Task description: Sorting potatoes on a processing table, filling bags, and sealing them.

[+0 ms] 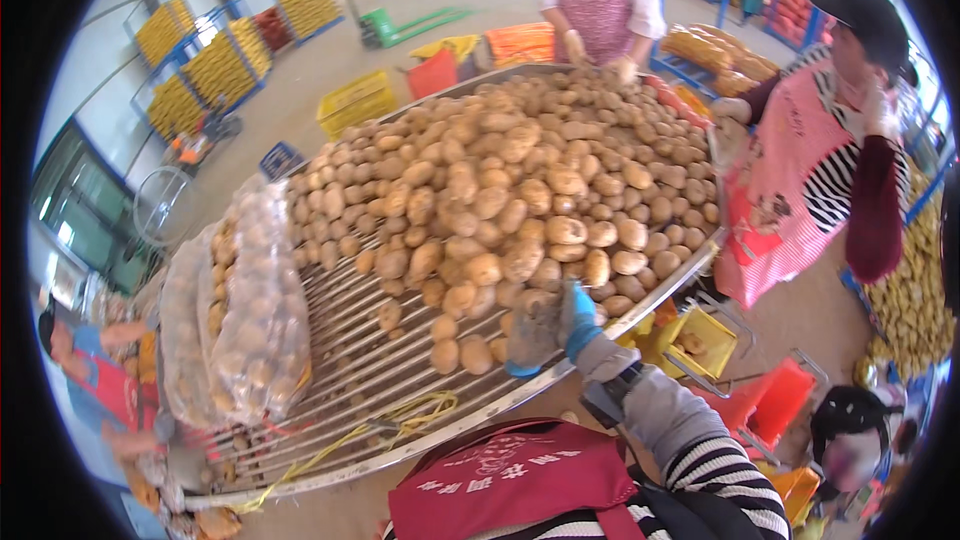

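Note:
A heap of potatoes covers most of the metal-edged sorting table before me. My right hand, in a soiled blue and grey work glove, reaches over the near rim to the lower edge of the heap. Potatoes lie right beside the glove, and its fingers are too blurred to show whether one is gripped. A few potatoes lie on the bars just left of the glove. My left hand is out of view.
Clear bags of potatoes stand on the table's left end, near yellow cord. Co-workers stand at the far side, right and left. A yellow crate and red-orange container sit right of me.

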A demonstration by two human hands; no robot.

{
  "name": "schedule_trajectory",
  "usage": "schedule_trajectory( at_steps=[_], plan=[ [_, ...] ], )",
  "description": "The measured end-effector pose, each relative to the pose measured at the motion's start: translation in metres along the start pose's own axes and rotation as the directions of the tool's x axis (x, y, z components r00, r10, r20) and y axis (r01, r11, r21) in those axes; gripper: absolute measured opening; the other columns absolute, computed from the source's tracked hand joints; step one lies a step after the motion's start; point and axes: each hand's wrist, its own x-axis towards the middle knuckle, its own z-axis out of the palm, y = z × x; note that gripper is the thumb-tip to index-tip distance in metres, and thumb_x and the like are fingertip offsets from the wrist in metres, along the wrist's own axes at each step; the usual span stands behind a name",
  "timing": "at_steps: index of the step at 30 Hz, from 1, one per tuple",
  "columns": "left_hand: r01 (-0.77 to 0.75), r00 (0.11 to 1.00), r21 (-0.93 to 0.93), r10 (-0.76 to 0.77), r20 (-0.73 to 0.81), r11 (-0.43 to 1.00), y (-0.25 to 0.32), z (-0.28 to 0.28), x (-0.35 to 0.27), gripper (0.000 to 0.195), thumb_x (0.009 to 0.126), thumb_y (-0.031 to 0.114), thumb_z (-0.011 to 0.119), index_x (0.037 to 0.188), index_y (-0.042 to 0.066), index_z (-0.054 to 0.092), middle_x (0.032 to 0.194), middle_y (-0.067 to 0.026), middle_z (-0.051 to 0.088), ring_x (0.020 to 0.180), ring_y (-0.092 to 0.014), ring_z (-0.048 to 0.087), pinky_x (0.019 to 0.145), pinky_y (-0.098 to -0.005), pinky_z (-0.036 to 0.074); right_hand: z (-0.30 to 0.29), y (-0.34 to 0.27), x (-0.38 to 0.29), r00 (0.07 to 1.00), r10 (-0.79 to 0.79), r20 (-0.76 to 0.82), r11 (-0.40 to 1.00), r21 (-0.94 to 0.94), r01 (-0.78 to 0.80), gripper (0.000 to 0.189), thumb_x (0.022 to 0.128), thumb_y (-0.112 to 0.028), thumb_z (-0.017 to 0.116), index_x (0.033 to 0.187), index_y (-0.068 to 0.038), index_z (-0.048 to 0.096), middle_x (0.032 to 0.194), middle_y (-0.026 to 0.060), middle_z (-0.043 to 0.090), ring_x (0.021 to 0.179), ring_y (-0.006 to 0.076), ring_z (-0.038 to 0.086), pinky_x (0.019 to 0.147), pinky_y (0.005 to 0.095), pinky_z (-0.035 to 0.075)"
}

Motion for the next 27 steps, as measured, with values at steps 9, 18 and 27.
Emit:
schedule_trajectory(
  at_steps=[9, 18, 27],
  plan=[
    [-0.091, 0.993, 0.062, 0.086, 0.081, 0.994, 0.031, 0.0, 0.037, 0.028, 0.077, 0.037, 0.06, 0.096, 0.017, 0.062, 0.081, -0.0013, 0.062, 0.085, -0.022, 0.056, 0.083, -0.0417, 0.027, 0.022, -0.025, -0.034, 0.993, 0.04, -0.108, 0.999, 0.017, -0.039, 0.025, 0.094, -0.036, 0.049, 0.092, -0.011, 0.052, 0.072, 0.0036, 0.055, 0.056, 0.0159, 0.057, 0.049, 0.0271, 0.051],
    [-0.143, 0.989, 0.228, 0.128, 0.08, 0.963, -0.026, 0.034, 0.085, 0.029, 0.077, 0.037, 0.06, 0.097, 0.017, 0.062, 0.082, -0.0017, 0.062, 0.083, -0.023, 0.057, 0.083, -0.0414, 0.027, 0.014, -0.037, -0.032, 0.995, 0.035, -0.091, 0.998, 0.061, -0.029, 0.033, 0.095, -0.039, 0.047, 0.087, -0.009, 0.058, 0.062, 0.0013, 0.055, 0.048, 0.0179, 0.055, 0.045, 0.029, 0.05],
    [-0.1, 0.994, 0.329, 0.078, 0.081, 0.939, -0.078, 0.066, 0.125, 0.029, 0.077, 0.037, 0.061, 0.099, 0.017, 0.061, 0.082, -0.0021, 0.063, 0.082, -0.024, 0.058, 0.084, -0.0412, 0.027, 0.017, -0.023, -0.007, 0.994, 0.096, -0.056, 0.995, -0.027, -0.098, 0.034, 0.094, -0.038, 0.049, 0.084, -0.007, 0.058, 0.061, 0.0041, 0.056, 0.05, 0.018, 0.057, 0.046, 0.0315, 0.052]
  ],
)
